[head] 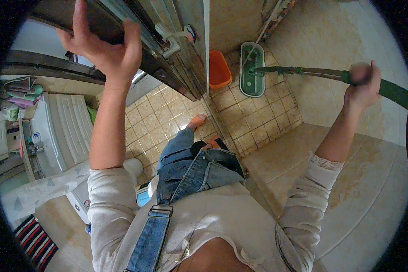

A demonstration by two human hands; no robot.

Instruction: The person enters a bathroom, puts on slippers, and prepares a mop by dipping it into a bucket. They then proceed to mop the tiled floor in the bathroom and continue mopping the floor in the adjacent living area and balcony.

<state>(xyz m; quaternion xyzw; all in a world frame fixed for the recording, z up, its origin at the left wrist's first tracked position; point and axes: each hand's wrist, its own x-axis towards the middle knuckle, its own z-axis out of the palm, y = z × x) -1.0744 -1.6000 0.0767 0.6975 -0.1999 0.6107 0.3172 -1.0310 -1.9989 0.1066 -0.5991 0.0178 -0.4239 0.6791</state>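
Observation:
My right hand (369, 83) is wrapped around a long mop-like pole (321, 72) with green sections. Its far end reaches a green rectangular bucket (252, 91) on the tiled floor; a blurred round patch covers part of the grip. At upper left, my left hand (103, 54) is raised with spread fingers against a dark door panel (98, 13). Some of those fingertips are hidden or cut by the picture's top. An orange basin (219, 69) stands beside the green bucket, partly behind the glass door's pale edge (206, 44).
A raised sill (221, 115) crosses the floor near my orange slippers (199, 119). To the left are a white washbasin cabinet (69, 125) and a shower curtain (44, 188). A white bin-like object (133, 166) stands by my legs. Tiled wall (329, 44) rises at right.

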